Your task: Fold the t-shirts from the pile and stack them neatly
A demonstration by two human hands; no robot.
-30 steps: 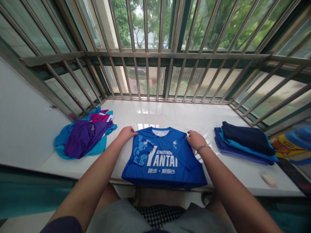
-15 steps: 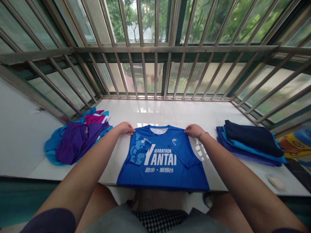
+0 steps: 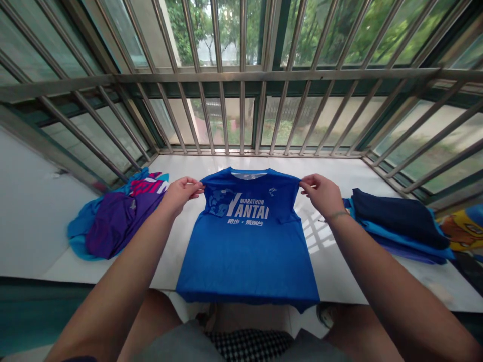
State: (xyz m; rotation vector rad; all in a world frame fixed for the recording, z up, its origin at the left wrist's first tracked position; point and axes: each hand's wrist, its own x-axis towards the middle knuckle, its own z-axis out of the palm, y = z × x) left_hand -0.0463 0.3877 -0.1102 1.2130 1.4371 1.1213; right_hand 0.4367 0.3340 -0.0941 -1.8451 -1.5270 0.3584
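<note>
Shirt [image 3: 247, 251], blue, lifted at its shoulders: left hand [image 3: 181, 193] and right hand [image 3: 320, 193], each grip pinching fabric.

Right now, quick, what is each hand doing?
Left hand: closed, pinching the left shoulder of the blue shirt.
Right hand: closed, pinching the shirt's right shoulder.

the shirt [image 3: 247, 251] lies on the ledge [image 3: 332, 274] between the loose pile [image 3: 113, 221] at left and the folded stack [image 3: 400, 223] at right, window bars [image 3: 241, 75] behind.
</note>
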